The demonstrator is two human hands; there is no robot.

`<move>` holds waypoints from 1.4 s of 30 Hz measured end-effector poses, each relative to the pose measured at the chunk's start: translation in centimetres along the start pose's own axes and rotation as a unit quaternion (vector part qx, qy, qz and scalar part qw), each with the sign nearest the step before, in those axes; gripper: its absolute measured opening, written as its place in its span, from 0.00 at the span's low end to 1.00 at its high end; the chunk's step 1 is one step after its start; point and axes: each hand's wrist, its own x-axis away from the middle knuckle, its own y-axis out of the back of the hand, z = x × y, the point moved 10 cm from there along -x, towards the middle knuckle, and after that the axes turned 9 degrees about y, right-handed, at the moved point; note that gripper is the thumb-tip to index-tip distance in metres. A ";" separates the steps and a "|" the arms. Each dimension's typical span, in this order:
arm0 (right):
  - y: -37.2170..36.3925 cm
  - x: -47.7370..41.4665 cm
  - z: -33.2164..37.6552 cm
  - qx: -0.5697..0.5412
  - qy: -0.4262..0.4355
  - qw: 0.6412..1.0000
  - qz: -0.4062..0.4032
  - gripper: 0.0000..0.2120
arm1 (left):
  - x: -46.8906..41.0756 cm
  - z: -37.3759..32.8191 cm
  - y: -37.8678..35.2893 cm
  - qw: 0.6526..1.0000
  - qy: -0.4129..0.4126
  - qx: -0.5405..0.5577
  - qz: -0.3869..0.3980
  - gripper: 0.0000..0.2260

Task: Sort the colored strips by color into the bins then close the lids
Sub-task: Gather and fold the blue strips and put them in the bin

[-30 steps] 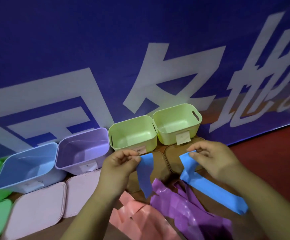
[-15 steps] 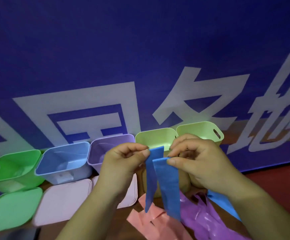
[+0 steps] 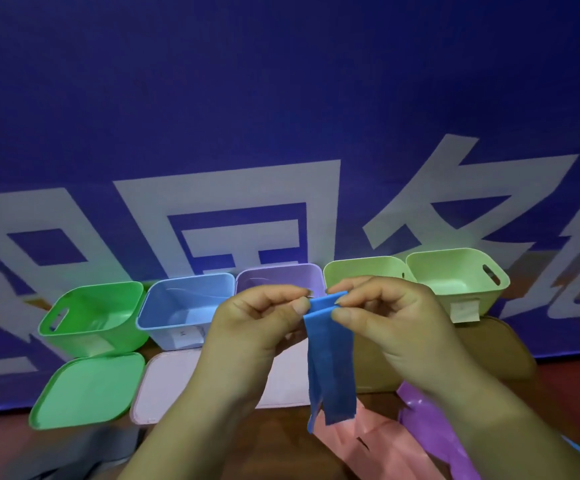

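A flat mid blue is being shown by the blue strips [image 3: 332, 358], with salmon by the pink strips [image 3: 375, 448] and glossy violet by the purple strips [image 3: 420, 410]. Matching plain tones are being shown by the green bin [image 3: 91, 317], blue bin [image 3: 177, 306], purple bin [image 3: 274, 277] and lime bins [image 3: 455, 282]. The green lid [image 3: 87, 389], pink lid [image 3: 167, 386] and tan lid [image 3: 510, 351] are being seen unpatterned. Large white characters are being carried on the dark blue banner [image 3: 281, 98].

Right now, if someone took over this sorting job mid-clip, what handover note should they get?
Left hand and right hand both pinch the top of the blue strips, which hang above the table.
Pink strips and purple strips lie loose on the table.
Done: no strip visible in any bin.
Left: blue strips into the blue bin, sort the rest, close the lids.
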 end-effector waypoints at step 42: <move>-1.0 3.1 -7.7 0.009 -0.111 0.982 -0.151 0.21 | -4.0 5.1 3.3 0.992 -0.007 -0.120 0.049 0.12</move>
